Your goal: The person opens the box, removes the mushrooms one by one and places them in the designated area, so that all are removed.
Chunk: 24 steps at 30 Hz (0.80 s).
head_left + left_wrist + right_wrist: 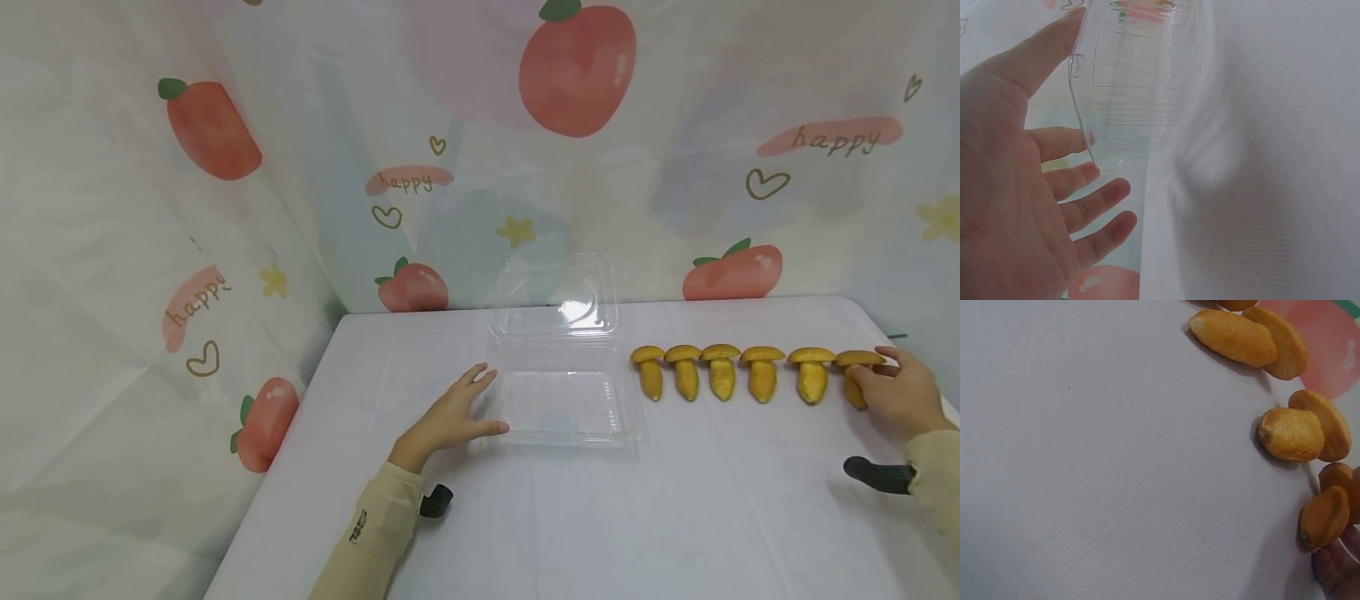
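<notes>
A clear plastic clamshell box (558, 400) stands on the table with its lid raised at the back. My left hand (450, 417) is at the box's left side, fingers spread and nearly straight; in the left wrist view, the thumb and index fingertips meet the box's rim (1075, 87). Several yellow-brown mushrooms (762, 375) lie in a row to the right of the box, caps toward the back. At the right end of that row, my right hand (903, 392) grips the last mushroom (1325, 515) with thumb and fingers. Part of that mushroom is hidden behind the hand.
A white cloth covers the table (675, 517). Behind it and at the left hangs a fruit-printed backdrop (465, 92). Black camera mounts stick out at the left wrist (437, 502) and the right wrist (877, 475).
</notes>
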Tool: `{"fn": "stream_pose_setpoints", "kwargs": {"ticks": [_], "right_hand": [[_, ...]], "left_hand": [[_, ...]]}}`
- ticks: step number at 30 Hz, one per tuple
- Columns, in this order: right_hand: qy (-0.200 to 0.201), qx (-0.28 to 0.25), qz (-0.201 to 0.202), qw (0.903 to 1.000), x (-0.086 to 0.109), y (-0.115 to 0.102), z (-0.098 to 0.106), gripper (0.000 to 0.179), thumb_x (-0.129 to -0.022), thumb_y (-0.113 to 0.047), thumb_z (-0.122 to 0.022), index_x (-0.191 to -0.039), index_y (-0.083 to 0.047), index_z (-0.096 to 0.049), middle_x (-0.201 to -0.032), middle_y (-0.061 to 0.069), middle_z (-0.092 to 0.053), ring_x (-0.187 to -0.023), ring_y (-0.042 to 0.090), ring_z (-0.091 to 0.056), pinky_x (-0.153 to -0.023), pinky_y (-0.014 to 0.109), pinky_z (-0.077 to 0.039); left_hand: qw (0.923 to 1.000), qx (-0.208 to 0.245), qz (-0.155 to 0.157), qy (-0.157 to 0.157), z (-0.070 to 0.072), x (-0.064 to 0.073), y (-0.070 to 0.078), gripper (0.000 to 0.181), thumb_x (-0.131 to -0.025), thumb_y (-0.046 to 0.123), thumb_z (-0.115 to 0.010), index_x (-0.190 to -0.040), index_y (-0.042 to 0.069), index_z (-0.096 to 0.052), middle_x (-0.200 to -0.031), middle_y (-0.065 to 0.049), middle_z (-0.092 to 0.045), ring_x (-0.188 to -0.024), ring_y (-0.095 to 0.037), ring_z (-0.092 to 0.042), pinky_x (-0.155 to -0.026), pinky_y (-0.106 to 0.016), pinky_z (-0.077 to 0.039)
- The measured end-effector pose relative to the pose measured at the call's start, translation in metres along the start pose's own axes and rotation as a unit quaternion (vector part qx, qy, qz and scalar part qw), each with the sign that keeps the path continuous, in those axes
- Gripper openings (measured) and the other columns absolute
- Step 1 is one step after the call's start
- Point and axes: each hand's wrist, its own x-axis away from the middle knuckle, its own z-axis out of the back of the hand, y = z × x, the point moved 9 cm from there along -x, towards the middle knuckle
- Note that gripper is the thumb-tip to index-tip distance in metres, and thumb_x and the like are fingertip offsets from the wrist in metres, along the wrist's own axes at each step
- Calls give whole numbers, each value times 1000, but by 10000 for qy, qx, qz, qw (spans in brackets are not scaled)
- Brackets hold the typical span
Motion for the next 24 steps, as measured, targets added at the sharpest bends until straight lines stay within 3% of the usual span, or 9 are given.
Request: {"fn": "stream_pose_setpoints", "kwargs": {"ticks": [17,24], "right_hand": [[59,-3,-187,9998,-3,17,6,75,-107,-36,-37,-157,9,-5,-155,46,-13,-133,63,-28,-108,71,-37],[127,-20,-381,9992,4,12,10,72,-108,-36,-35,-157,9,-7,-157,44,-10,-137,63,-25,-112,71,-33]], "left_hand": [[9999,-94,4,39,-1,-1,0,96,-85,52,-77,-160,17,-31,-170,-5,-20,-156,-32,-24,-122,-57,-32],[9999,-75,6,66,0,0,0,96,-84,53,-78,-160,17,-31,-170,-5,-20,-156,-32,-24,-122,-57,-32]]}}
